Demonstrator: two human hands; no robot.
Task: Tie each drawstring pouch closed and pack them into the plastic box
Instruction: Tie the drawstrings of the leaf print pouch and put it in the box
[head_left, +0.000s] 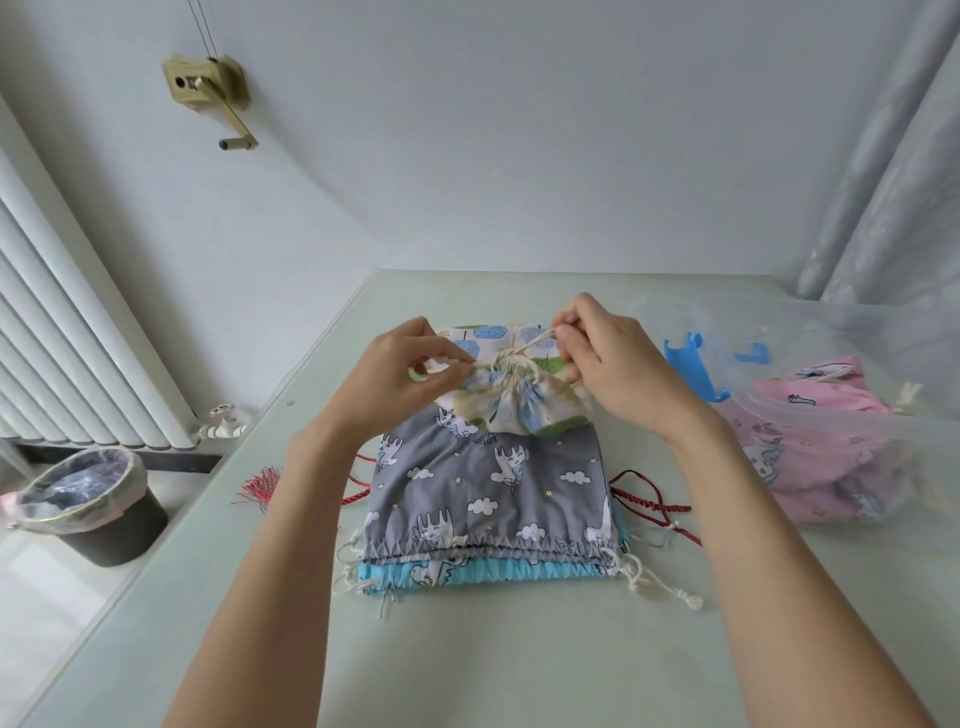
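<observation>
pale green desk (519, 649) carries everything, and i'll place things from the grey pouch (493, 488) lying flat at its middle. right of it stands the clear plastic box (852, 415) with blue latches, a pink pouch (810, 457) already inside. under the grey pouch, peeping out at its near edge, is a blue pouch (467, 577), both with mouths still ungathered and cream cords loose at the corners. on the grey pouch's far end sits the tree-print pouch (519, 410), its neck bunched tight. left hand (395, 374) pinches one cream cord (511, 358) end just left of the neck; right hand (602, 358) pinches the other end just right of it, each grip narrow and closed on cord. the knot looks half formed, i'd say. to finish well, pull both ends evenly outward and low, keeping the gathers packed under the knot so the neck doesn't slacken, then snug a second throw before moving it to the box.
</observation>
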